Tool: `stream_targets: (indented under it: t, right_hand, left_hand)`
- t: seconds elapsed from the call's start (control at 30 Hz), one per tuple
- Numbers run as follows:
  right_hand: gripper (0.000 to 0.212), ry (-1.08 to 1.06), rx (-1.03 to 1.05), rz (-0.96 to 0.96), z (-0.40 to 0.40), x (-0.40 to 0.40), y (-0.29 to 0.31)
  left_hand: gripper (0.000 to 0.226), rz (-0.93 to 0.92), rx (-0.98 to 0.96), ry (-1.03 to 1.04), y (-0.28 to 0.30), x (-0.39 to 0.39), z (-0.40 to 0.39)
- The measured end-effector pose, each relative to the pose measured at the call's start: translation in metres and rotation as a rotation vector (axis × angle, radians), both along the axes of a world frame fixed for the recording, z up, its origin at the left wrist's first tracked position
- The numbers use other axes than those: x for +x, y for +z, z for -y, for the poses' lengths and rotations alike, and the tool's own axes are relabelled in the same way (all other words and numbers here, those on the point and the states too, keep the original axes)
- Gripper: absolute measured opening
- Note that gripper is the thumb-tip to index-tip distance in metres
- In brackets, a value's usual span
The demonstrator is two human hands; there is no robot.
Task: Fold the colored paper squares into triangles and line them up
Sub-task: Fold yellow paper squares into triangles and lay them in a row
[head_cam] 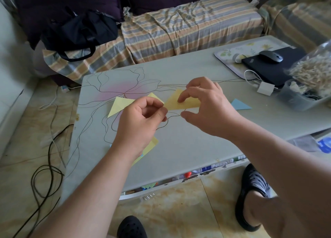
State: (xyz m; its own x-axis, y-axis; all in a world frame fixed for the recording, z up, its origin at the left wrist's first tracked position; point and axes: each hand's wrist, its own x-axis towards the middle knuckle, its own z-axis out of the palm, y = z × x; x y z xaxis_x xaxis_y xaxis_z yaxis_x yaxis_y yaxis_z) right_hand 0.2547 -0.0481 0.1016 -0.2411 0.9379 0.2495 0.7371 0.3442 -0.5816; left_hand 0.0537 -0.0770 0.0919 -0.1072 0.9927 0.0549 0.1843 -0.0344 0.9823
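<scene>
An orange-yellow paper triangle (176, 101) is held just above the table between both hands. My left hand (141, 123) pinches its left tip between thumb and forefinger. My right hand (207, 103) presses a fingertip on its top, thumb spread below. A pale yellow triangle (119, 106) lies flat to the left, and a second yellow tip (155, 96) pokes out behind my left hand. A blue triangle (239, 105) lies to the right. More yellow paper (151, 145) lies under my left wrist, partly hidden.
The pale green table (188, 148) has a flower line drawing. At its right stand a tray (231, 53), a black laptop (272, 67) with a mouse (271, 56), a white charger (265, 88) and a clear bin (300, 96). A striped sofa and black bag (80, 33) lie behind; cables cross the floor.
</scene>
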Motion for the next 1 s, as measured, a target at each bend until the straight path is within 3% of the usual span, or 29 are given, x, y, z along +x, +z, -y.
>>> stream_targets:
  t: [0.1,0.2,0.47,0.73,1.0]
  right_hand:
    - [0.057,0.016,-0.031,-0.011,0.0016,0.0007,0.0002]
    - [0.064,-0.003,-0.023,-0.049,0.0021,0.0007,0.0020]
    - [0.018,0.064,-0.043,-0.001,0.0018,0.0017,0.0045]
    - [0.001,0.054,-0.197,-0.086,0.0036,-0.0009,0.0067]
    - [0.007,0.018,-0.248,-0.106,0.0034,-0.0031,0.0070]
  left_hand:
    - [0.018,-0.201,0.026,-0.013,-0.0003,-0.0045,0.0011]
    - [0.015,-0.322,0.082,-0.028,0.0015,-0.0054,0.0046]
    - [0.016,-0.340,0.096,-0.050,0.0006,-0.0043,0.0054]
    - [0.012,-0.351,0.071,-0.014,0.0001,-0.0034,0.0044]
    - [0.007,-0.371,0.047,-0.056,-0.0025,-0.0047,0.0037]
